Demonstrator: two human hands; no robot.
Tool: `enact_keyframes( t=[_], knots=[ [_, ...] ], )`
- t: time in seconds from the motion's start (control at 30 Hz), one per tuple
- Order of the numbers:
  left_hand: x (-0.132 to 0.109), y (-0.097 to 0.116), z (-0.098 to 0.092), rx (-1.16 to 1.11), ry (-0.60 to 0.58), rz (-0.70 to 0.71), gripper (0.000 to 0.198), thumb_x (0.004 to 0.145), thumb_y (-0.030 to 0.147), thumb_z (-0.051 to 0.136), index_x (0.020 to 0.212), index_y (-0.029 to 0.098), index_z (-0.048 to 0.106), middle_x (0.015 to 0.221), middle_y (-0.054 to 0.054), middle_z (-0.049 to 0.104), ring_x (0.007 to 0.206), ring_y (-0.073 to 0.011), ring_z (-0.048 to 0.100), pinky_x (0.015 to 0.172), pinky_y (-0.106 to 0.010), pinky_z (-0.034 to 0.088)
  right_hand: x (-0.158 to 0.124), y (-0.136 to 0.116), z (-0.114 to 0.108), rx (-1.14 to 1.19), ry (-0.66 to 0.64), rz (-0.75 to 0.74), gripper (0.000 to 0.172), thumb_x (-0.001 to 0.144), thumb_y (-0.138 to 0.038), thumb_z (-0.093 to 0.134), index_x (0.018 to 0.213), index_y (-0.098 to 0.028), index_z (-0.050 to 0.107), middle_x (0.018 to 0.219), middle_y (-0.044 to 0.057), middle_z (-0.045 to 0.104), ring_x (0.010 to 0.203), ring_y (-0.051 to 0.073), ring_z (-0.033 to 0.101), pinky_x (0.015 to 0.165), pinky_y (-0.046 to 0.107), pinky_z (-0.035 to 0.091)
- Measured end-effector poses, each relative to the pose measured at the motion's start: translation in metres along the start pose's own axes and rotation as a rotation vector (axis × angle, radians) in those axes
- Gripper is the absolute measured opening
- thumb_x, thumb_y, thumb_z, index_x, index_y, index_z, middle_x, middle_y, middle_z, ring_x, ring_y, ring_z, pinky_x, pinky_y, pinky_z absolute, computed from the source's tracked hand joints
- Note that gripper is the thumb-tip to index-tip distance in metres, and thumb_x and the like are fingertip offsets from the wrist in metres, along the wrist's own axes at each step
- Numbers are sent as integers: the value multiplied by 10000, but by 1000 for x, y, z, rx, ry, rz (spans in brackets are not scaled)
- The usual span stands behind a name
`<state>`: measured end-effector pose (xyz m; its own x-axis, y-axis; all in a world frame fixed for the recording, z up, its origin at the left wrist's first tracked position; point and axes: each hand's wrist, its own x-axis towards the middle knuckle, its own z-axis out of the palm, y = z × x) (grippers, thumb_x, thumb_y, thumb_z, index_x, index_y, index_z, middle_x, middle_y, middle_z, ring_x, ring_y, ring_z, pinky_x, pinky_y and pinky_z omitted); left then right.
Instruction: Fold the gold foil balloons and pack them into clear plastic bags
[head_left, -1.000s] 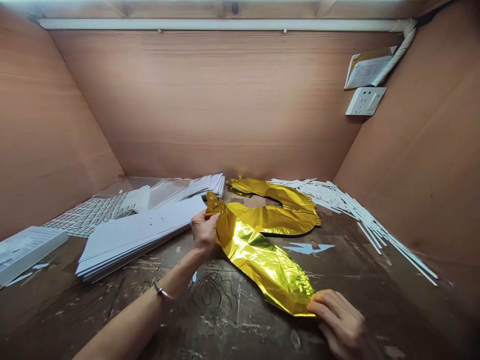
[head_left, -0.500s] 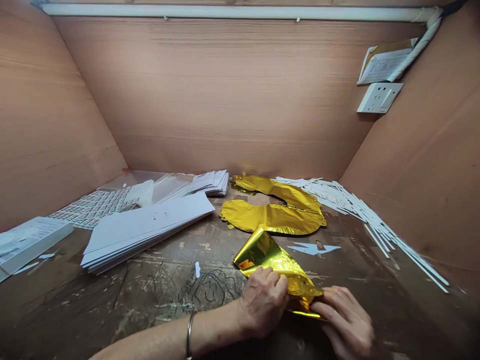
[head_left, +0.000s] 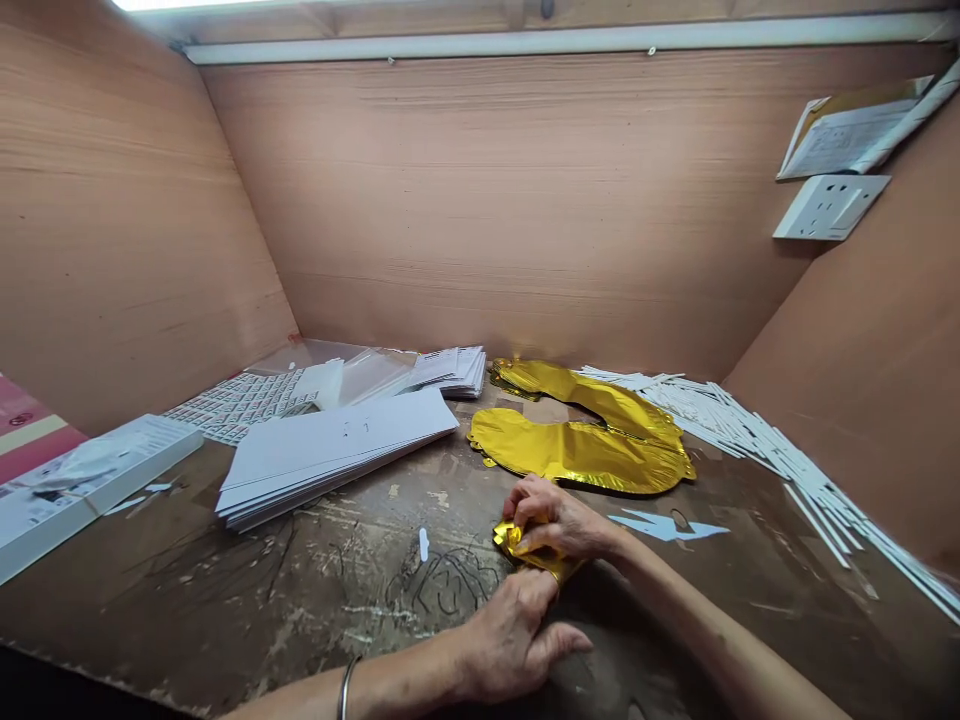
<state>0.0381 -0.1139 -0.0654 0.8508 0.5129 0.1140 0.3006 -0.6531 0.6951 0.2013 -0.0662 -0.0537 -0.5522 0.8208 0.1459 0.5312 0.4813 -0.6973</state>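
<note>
A gold foil balloon (head_left: 525, 548), folded down to a small packet, lies on the worn brown table (head_left: 300, 590) between my two hands. My right hand (head_left: 559, 522) reaches over from the right and presses its curled fingers onto the packet's top. My left hand (head_left: 514, 640), with a bangle on the wrist, pinches the packet's near edge from below. Behind them lies a stack of flat gold foil balloons (head_left: 585, 440), untouched.
A stack of long white cards (head_left: 330, 450) lies to the left, with label sheets (head_left: 232, 405), clear bags (head_left: 360, 365) and small booklets (head_left: 454, 368) behind. White straws (head_left: 757, 440) fan along the right wall. A white box (head_left: 82, 485) sits far left. A socket (head_left: 829, 205) hangs on the right wall.
The long gold balloon, held stretched out a second ago, has been folded over in stages into a small packet. Both hands have closed in on it, and the view has shifted right.
</note>
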Motion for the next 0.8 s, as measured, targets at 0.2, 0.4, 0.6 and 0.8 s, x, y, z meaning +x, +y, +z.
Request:
enact_keyframes(
  t=[0.2, 0.4, 0.6, 0.8],
  knots=[
    [-5, -10, 14, 209, 110, 108, 329, 818, 352, 467, 1045, 115, 490, 1004, -107, 566, 950, -214, 502, 855, -336, 408, -2, 11, 12, 169, 75, 27, 217, 705, -388, 608, 651, -177, 610, 845, 11, 582, 828, 141, 504, 774, 288, 376],
    [-20, -33, 34, 686, 288, 319, 530, 800, 516, 404, 1011, 50, 542, 1001, -187, 570, 1082, -336, 427, 916, -494, 317, -5, 11, 14, 148, 130, 18, 194, 721, -366, 604, 669, -179, 593, 811, 8, 592, 800, 140, 512, 759, 290, 381],
    [-17, -33, 38, 737, 296, 479, 427, 824, 468, 382, 721, 100, 572, 738, -122, 587, 853, -283, 541, 820, -502, 375, -6, 9, 19, -135, 208, 51, 186, 693, -354, 639, 770, -193, 585, 822, 0, 573, 817, 149, 476, 776, 304, 349],
    [-5, -10, -9, 478, 199, 545, 308, 856, 342, 390, 712, 111, 533, 664, -68, 527, 672, -162, 500, 685, -328, 429, -2, 10, 24, -119, 269, 90, 275, 661, -364, 664, 858, -190, 583, 878, 19, 567, 856, 164, 484, 795, 319, 374]
  ],
)
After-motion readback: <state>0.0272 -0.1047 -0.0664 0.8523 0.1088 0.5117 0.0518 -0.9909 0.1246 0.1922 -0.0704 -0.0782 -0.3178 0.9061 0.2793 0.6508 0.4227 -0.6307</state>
